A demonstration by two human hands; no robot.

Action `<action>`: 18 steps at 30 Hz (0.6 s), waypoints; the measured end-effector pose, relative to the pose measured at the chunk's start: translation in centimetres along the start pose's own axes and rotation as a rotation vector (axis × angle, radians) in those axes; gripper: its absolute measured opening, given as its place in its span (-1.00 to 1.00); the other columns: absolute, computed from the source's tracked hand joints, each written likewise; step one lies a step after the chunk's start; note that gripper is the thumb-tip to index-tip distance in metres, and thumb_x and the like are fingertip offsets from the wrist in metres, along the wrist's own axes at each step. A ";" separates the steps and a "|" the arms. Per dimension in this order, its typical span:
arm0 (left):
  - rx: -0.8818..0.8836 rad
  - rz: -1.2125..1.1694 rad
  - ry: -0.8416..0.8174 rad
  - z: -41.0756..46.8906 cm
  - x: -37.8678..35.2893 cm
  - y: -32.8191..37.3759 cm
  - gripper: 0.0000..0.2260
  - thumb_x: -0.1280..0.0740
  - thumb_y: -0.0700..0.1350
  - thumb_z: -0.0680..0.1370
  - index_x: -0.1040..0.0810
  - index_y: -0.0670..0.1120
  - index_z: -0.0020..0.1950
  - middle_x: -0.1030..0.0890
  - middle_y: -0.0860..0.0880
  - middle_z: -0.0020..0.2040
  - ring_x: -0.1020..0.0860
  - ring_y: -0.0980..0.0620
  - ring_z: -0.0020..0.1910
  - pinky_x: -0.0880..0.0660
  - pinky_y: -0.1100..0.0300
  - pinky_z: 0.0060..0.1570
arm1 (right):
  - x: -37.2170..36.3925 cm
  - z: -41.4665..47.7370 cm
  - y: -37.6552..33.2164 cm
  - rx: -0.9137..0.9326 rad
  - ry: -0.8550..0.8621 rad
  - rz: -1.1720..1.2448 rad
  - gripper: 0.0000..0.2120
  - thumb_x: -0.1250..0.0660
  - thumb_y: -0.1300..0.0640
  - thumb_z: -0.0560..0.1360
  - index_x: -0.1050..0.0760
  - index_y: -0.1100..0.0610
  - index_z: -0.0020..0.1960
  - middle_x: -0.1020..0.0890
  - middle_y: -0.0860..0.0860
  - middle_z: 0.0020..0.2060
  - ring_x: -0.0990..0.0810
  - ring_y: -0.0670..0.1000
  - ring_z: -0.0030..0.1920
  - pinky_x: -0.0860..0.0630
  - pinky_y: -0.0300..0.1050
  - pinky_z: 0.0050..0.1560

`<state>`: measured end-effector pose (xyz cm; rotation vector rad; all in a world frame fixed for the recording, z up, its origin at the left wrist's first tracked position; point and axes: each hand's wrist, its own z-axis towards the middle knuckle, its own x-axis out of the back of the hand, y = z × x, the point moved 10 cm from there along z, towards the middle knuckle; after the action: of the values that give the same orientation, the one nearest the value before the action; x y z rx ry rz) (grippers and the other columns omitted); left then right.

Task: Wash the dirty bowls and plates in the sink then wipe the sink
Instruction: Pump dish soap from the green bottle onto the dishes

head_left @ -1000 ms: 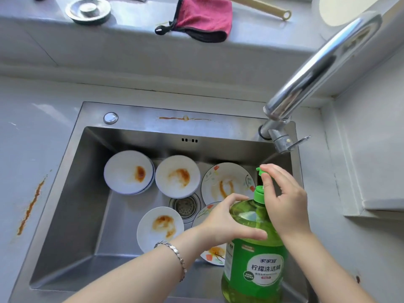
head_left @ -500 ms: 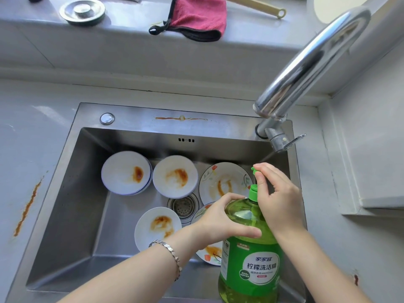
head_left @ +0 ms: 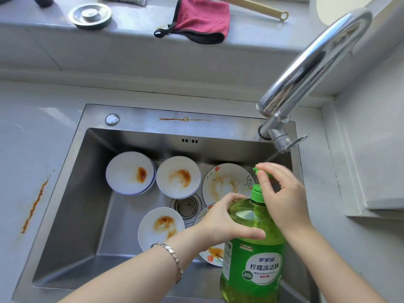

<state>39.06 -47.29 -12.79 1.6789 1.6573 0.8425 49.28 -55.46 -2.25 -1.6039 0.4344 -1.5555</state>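
1. The step in hand was opening the detergent. The bowls (head_left: 178, 177) and plates (head_left: 227, 182) in the sink (head_left: 153, 118) were all brown-stained and unwashed.
2. My left grip (head_left: 225, 224) was wrapped round the shoulder of the detergent bottle (head_left: 253, 259). My right grip (head_left: 282, 197) pinched its green flip cap (head_left: 259, 170), which was lifted above the neck.
3. The bottle stood at the sink's near right corner, its long axis upright and its neck pointing up.
4. Next, I judged, the neck had to tip left over the dishes, with a gentle squeeze.
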 end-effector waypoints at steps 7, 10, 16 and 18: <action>-0.091 0.190 0.143 -3.3 4.1 0.7 -0.24 -0.61 0.12 0.02 -0.37 0.29 0.14 -0.56 0.25 0.05 -0.51 0.28 0.09 -0.47 0.24 0.15 | -0.1 -2.0 -1.6 -0.296 -0.137 0.159 -0.76 -0.53 0.03 0.26 -0.56 -0.11 -0.12 -0.66 -0.14 -0.31 -0.60 -0.20 -0.30 -0.52 -0.29 -0.19; -0.138 0.373 0.140 -5.0 4.8 0.8 -0.22 -0.56 0.17 0.02 -0.31 0.34 0.17 -0.51 0.31 0.08 -0.46 0.35 0.10 -0.44 0.34 0.12 | -1.3 -2.9 -2.3 -0.321 -0.164 0.109 -0.78 -0.54 -0.07 0.21 -0.58 -0.06 -0.21 -0.63 -0.17 -0.36 -0.54 -0.26 -0.34 -0.44 -0.43 -0.28; -0.096 0.125 0.058 -5.6 7.8 -1.4 -0.33 -0.58 0.02 0.20 -0.35 0.23 0.22 -0.52 0.16 0.20 -0.51 0.23 0.15 -0.43 0.41 0.07 | -3.8 -4.9 -4.5 -0.187 -0.143 0.071 -0.93 -0.49 0.14 0.32 -0.62 0.07 -0.21 -0.61 -0.10 -0.38 -0.53 -0.14 -0.27 -0.38 -0.44 -0.24; 0.007 -0.019 0.230 -4.6 11.3 -3.5 -0.49 -0.47 -0.02 0.41 -0.36 0.04 0.30 -0.54 0.00 0.18 -0.54 0.08 0.12 -0.50 0.40 -0.03 | -4.5 -5.7 -5.4 -0.086 -0.118 0.033 -0.89 -0.50 0.17 0.31 -0.64 0.13 -0.17 -0.63 -0.03 -0.32 -0.53 -0.11 -0.25 -0.38 -0.46 -0.18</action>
<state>33.34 -35.95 -12.72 1.6171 1.8272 1.0543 41.53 -50.76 -1.77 -1.7357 0.4658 -1.4255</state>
